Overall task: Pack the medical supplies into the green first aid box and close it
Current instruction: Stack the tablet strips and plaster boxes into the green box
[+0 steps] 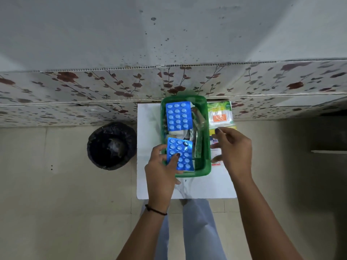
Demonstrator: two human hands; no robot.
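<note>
Forearms: both of mine reach up from the bottom edge, a thin black band (155, 210) round my left wrist.
Left hand (162, 171): over the near-left corner of the green box, fingers and thumb closed on a blue pill sheet.
Held pill sheet (181, 153): tilted over the near end of the box, its near-left corner under my fingers, one blister near its far edge burst and silvery.
Right hand (231, 149): just right of the box, fingers spread loosely and curled, holding nothing; fingertips close to the packets there, contact I cannot tell.
Green box (205, 167): open, no lid on it, standing lengthwise on the white table, towards its far edge.
Second pill sheet (178, 115): lying in the far-left part of the box, blisters up.
Other contents: clear and foil wrappers along the right side inside the box, too jumbled to tell apart.
Cotton swab pack (220, 115): on the table at its far-right corner, just beside the box's right wall.
Flat packets (216, 145): nearer than the swab pack, partly hidden by my right hand.
White table (148, 132): small, its far edge against the flowered wall panel (75, 87).
Black bin (111, 145): on the floor, just left of the table.
</note>
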